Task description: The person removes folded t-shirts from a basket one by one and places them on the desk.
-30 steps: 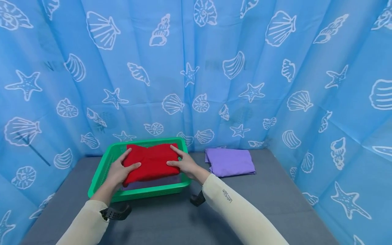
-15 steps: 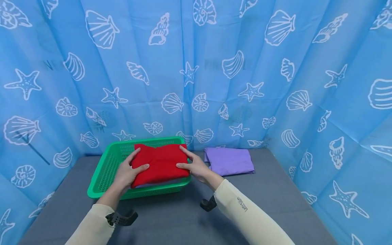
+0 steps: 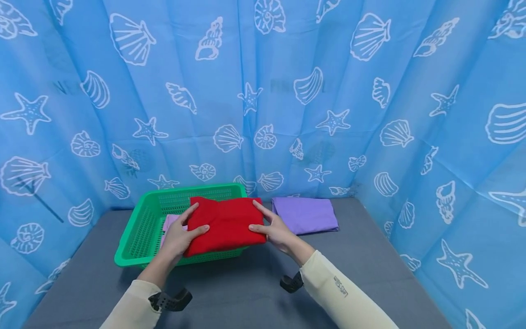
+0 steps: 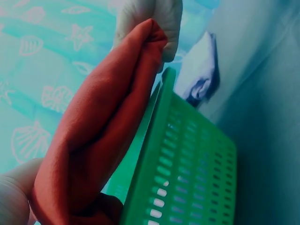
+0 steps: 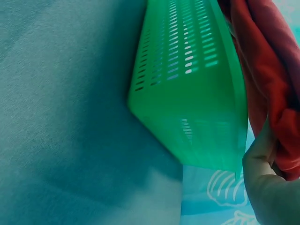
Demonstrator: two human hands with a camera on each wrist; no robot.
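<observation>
Above the front right of the green basket (image 3: 144,230), a folded red cloth (image 3: 226,224) is grasped at opposite ends by the fingers of the left hand (image 3: 179,237) and right hand (image 3: 281,233). The head view alone clearly shows a pink cloth (image 3: 170,220) inside the basket, with a purple cloth (image 3: 305,214) right of it on the table (image 3: 370,274); the left wrist view reveals the red cloth's layered edge.

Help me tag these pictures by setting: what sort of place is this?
Probably a curtained-off work area, though I can't tell in what building. A blue curtain with white seashells hangs behind and along both sides of a gray surface, where a green basket stands.
</observation>
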